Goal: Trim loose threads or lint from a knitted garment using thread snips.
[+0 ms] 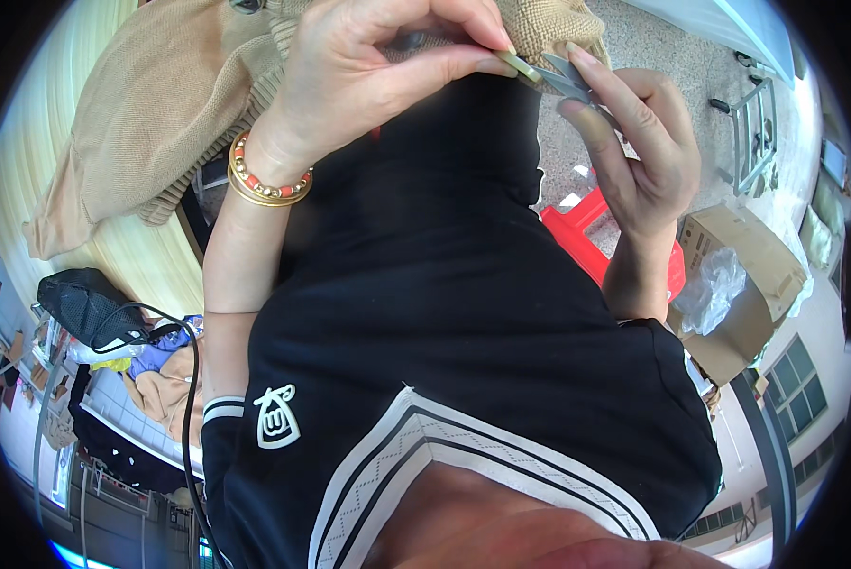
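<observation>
My left hand (373,81) pinches a small flat pale piece (518,66) between thumb and fingertips; it shows nearly edge-on and I cannot tell its kind. Gripped between thumb and fingers of my right hand (643,142) is a pair of grey metal thread snips (569,82). Its blade tips meet or overlap the end of the pale piece. Behind both hands lies a beige knitted sweater (164,104), one part (553,27) of it showing just beyond the snips. Beaded and gold bracelets (266,185) circle my left wrist.
The sweater rests on a pale wooden table (36,123) at the left. A black mesh bag (89,303) and piled cloth (164,389) are lower left. On the right are a red plastic stool (577,242), a cardboard box (752,256) with clear plastic, and a wheeled metal frame (755,137).
</observation>
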A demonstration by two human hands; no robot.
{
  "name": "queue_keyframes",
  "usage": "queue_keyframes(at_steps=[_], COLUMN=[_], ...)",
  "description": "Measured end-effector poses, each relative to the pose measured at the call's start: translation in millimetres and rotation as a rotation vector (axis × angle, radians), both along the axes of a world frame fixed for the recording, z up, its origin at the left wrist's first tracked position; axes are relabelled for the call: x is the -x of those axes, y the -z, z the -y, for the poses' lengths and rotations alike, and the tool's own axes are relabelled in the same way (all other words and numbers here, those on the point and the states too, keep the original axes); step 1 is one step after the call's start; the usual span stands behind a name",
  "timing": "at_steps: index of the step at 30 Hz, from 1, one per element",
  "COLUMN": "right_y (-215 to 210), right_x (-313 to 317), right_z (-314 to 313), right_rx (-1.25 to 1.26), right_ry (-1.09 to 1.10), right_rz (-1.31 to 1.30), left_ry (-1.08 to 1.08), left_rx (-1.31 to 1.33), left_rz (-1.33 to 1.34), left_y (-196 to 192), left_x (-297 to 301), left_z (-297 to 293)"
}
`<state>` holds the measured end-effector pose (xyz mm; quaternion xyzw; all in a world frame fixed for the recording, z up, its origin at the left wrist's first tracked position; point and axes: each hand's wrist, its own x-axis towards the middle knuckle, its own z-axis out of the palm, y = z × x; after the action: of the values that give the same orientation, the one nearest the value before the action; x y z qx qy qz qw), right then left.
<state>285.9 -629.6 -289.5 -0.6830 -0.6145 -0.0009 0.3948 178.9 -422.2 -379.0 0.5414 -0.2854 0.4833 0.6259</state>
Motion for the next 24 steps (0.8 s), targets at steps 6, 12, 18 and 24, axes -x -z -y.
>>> queue_keyframes(at_steps=[6, 12, 18, 24], right_y=[0.0, 5.1, 3.9, 6.5], right_x=[0.6, 0.4, 4.3, 5.4], right_z=[-1.4, 0.3, -5.6, -12.3], right_rx=[0.001, -0.039, -0.049, -0.065], right_ry=[0.003, 0.056, 0.081, 0.024], right_rz=[0.035, 0.192, 0.317, 0.076], left_ry=[-0.011, -0.011, -0.041, -0.020], left_rx=[-0.016, -0.023, -0.021, -0.001], left_rz=[0.000, -0.036, -0.051, -0.037], left_y=[1.6, -0.5, 1.0, 1.5], left_x=[-0.4, 0.7, 2.9, 5.7], left_z=[0.5, 1.8, 0.4, -4.6])
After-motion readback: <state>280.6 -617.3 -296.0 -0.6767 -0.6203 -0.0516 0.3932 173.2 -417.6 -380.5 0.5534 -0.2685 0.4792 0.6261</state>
